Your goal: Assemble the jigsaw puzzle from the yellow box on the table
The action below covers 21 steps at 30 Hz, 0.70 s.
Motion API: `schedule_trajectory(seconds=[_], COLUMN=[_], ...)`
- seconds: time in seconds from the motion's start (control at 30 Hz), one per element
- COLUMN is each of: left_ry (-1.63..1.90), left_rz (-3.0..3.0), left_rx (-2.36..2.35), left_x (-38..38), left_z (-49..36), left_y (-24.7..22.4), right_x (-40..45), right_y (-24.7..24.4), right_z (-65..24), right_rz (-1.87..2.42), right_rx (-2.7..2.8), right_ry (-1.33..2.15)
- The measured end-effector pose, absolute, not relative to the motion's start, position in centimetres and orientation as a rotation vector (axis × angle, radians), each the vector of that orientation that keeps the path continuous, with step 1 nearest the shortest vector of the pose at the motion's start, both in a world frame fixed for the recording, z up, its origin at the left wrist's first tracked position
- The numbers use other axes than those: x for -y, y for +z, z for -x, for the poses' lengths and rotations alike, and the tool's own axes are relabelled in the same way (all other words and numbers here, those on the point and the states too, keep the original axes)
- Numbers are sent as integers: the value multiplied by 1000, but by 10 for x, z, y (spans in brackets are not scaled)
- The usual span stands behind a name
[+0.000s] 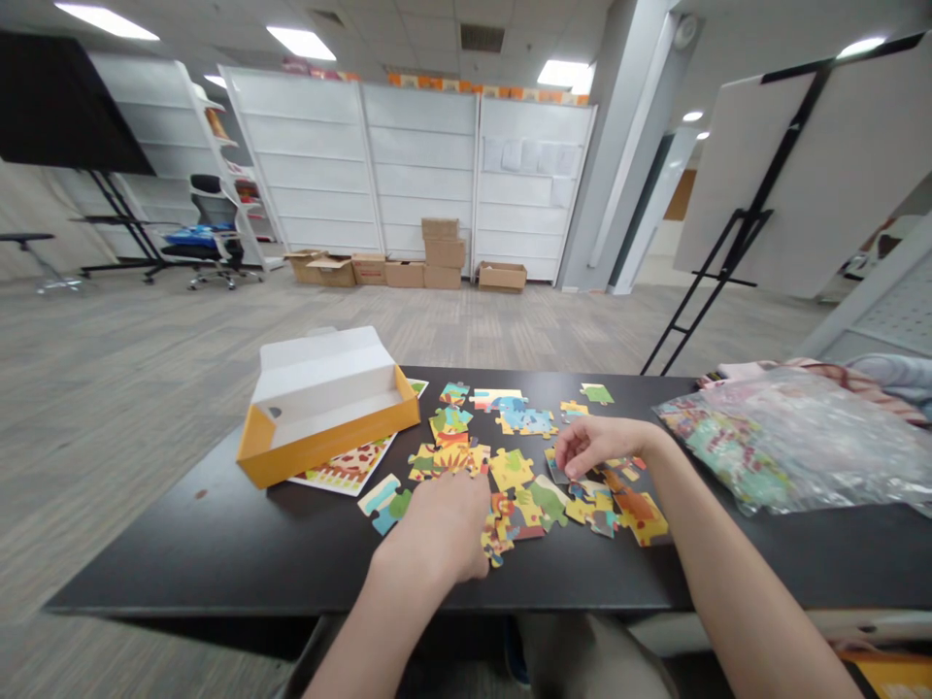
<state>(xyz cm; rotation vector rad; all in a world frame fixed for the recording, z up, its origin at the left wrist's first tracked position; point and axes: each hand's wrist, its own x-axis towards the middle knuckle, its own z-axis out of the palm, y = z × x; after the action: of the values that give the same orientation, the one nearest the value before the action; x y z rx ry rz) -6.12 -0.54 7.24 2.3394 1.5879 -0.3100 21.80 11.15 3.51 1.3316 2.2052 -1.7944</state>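
My left hand (448, 519) is palm-down over the joined yellow puzzle pieces (455, 456) at the middle of the table; its back hides most of the fingers and whatever lies beneath. The fingers of my right hand (593, 445) are curled in a pinch around the edge of a grey-backed puzzle piece (556, 466). Between the hands lie loose pieces, among them a yellow piece (511, 470) and a green one (549, 498). A joined blue elephant section (528, 419) sits farther back. Orange and yellow pieces (642, 515) are by my right wrist.
An open yellow box (331, 442) with a white inside rests at the left on a printed picture sheet (349, 464). Clear plastic bags (793, 442) and folded cloth (859, 383) cover the right side of the black table (218, 544). An easel board (808, 175) stands beyond.
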Motion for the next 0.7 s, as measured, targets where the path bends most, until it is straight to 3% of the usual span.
schedule_trajectory(seconds=[0.37, 0.6, 0.7], left_ry=[-199, 46, 145], left_rz=[-2280, -2372, -2385], left_rx=[-1848, -1847, -1855], left_x=[-7, -21, -33], left_z=[111, 110, 107], left_y=[84, 69, 56], right_x=[-110, -87, -79], right_y=[36, 37, 27], right_z=[-204, -150, -133], right_rz=[-1369, -1366, -1203], right_rx=[-2394, -3112, -3157], right_ry=[-1693, -933, -835])
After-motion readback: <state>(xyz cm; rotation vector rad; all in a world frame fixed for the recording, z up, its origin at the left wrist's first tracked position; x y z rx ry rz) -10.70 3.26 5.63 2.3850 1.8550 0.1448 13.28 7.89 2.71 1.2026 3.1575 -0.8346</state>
